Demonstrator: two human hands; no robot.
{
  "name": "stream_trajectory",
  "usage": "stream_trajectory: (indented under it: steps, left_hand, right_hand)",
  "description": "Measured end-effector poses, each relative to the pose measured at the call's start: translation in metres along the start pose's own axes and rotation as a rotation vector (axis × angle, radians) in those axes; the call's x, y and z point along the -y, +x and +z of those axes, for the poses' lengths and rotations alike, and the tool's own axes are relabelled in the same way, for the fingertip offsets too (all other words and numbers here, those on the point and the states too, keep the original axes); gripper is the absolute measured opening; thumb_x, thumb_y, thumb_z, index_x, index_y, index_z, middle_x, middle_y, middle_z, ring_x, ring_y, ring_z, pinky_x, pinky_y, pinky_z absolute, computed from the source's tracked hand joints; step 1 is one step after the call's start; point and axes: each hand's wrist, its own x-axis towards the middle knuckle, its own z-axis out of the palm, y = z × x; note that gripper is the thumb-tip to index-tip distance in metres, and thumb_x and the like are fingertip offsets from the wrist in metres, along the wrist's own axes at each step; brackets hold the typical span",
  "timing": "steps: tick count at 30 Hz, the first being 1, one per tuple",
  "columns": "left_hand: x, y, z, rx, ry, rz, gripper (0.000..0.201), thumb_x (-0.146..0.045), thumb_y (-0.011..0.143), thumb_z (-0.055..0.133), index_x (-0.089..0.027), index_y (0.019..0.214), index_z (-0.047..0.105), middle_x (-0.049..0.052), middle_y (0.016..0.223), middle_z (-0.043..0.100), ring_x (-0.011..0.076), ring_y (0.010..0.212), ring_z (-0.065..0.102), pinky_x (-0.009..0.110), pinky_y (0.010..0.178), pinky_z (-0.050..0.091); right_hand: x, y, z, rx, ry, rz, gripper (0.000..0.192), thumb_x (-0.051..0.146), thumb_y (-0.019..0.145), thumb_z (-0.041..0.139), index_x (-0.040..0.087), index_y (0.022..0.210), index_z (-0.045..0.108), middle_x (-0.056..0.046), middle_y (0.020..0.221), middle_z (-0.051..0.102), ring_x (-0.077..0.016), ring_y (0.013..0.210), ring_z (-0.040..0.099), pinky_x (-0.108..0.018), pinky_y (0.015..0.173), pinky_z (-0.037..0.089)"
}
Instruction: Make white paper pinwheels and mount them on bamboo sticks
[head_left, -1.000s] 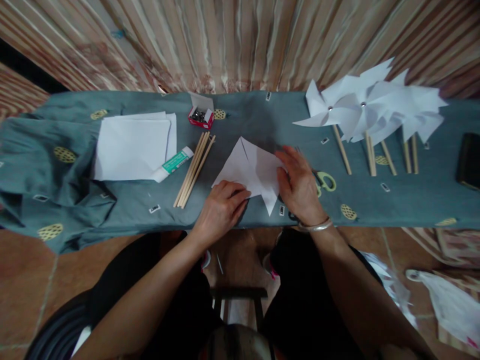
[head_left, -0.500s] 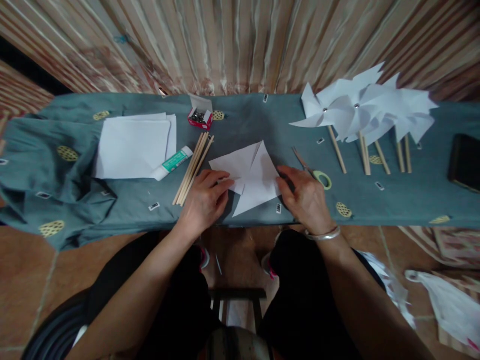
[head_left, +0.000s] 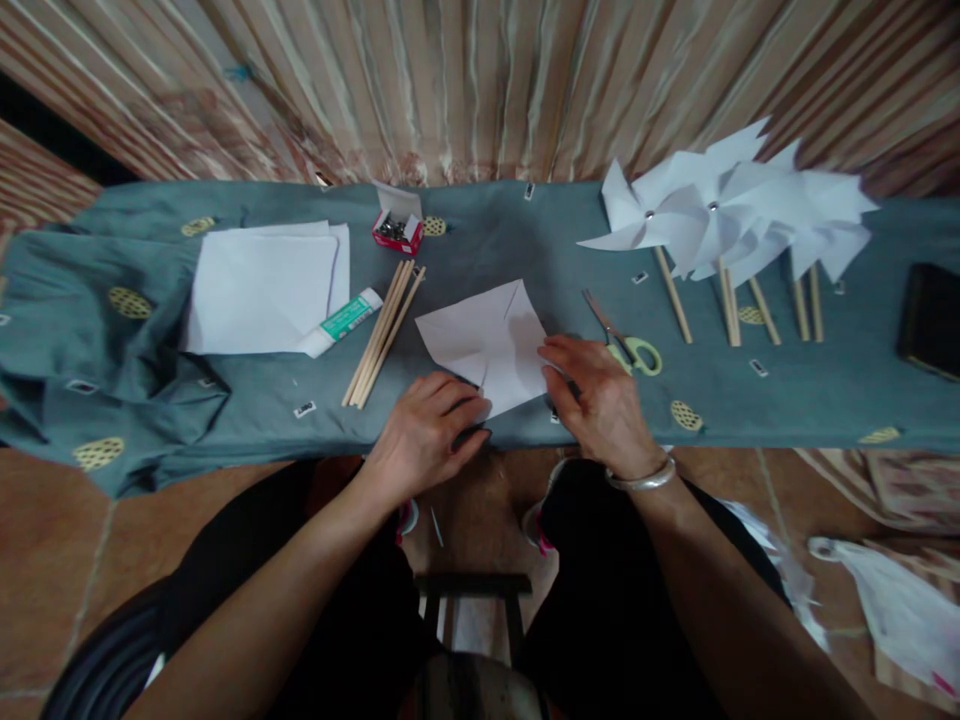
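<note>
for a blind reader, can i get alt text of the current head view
A person's left hand and right hand are at the edges of a white paper sheet on a teal cloth. A paper stack, a glue stick, wooden sticks and an open red box lie to the left; scissors and stick-mounted paper pinwheels to the right.

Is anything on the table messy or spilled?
The grey-green tablecloth is bunched and wrinkled at the left end, which looks untidy because the rest lies flatter. I see nothing spilled: the small metal pieces sit in their open red box.
</note>
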Motion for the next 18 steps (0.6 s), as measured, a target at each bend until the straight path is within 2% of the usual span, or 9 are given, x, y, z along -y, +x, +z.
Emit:
stream_trajectory:
  steps: [6, 11, 18]
  left_hand:
    - [-0.001, -0.006, -0.006, -0.001, -0.009, -0.009, 0.017, -0.019, 0.088, 0.059, -0.014, 0.102, 0.067, 0.011, 0.098, 0.069, 0.0215, 0.088, 0.062, 0.035, 0.076, 0.054]
    - [-0.003, -0.006, -0.004, -0.003, 0.032, 0.018, 0.016, -0.015, 0.089, 0.057, -0.014, 0.101, 0.068, 0.009, 0.096, 0.070, 0.0195, 0.085, 0.063, 0.032, 0.074, 0.055]
    - [0.011, -0.010, -0.011, -0.034, 0.142, 0.000, 0.014, -0.014, 0.091, 0.055, -0.011, 0.096, 0.068, 0.009, 0.092, 0.071, 0.0196, 0.083, 0.062, 0.032, 0.072, 0.055]
  right_hand:
    - [0.007, -0.002, 0.002, 0.033, 0.053, -0.042, 0.026, 0.020, 0.093, 0.047, 0.020, 0.107, 0.069, -0.009, 0.113, 0.072, -0.0242, 0.107, 0.064, -0.046, 0.096, 0.053]
    - [0.004, -0.002, 0.002, 0.037, 0.044, -0.021, 0.027, 0.020, 0.093, 0.046, 0.020, 0.108, 0.069, -0.010, 0.115, 0.071, -0.0253, 0.109, 0.064, -0.048, 0.097, 0.052]
    - [0.002, -0.003, 0.000, 0.064, 0.047, -0.048, 0.031, 0.014, 0.091, 0.043, 0.015, 0.111, 0.068, -0.013, 0.115, 0.071, -0.0265, 0.108, 0.064, -0.048, 0.096, 0.052]
